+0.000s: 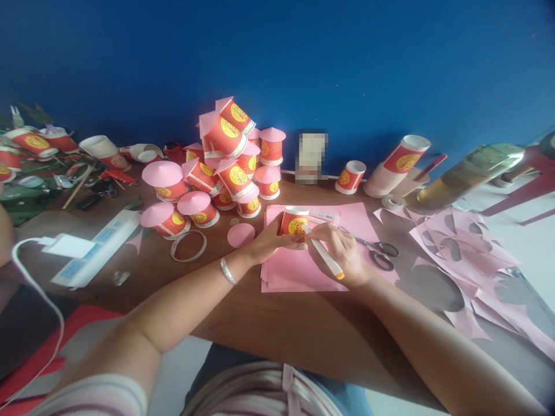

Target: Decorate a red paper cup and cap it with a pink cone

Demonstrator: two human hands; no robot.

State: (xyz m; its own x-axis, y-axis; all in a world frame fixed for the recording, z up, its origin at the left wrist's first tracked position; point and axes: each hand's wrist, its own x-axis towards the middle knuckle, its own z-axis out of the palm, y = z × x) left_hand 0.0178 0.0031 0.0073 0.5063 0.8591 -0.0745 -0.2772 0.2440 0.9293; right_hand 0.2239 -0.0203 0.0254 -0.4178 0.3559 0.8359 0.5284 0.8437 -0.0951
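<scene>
Red cup, held over pink sheets at the table's centre. Left to right: pink-topped cups, piled on the far side; left hand, wrapped around the red cup's left side; right hand, gripping a slim white tool, tip at the red cup's right side; scissors; pink scraps.

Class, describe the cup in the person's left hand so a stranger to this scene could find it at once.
Start at the blue wall and drop to the brown table, where pink sheets lie stacked. Over them, the left hand grips a red cup with a yellow emblem, close to the right hand's white tool. Similar cups sit around, but only this one is held.
</scene>
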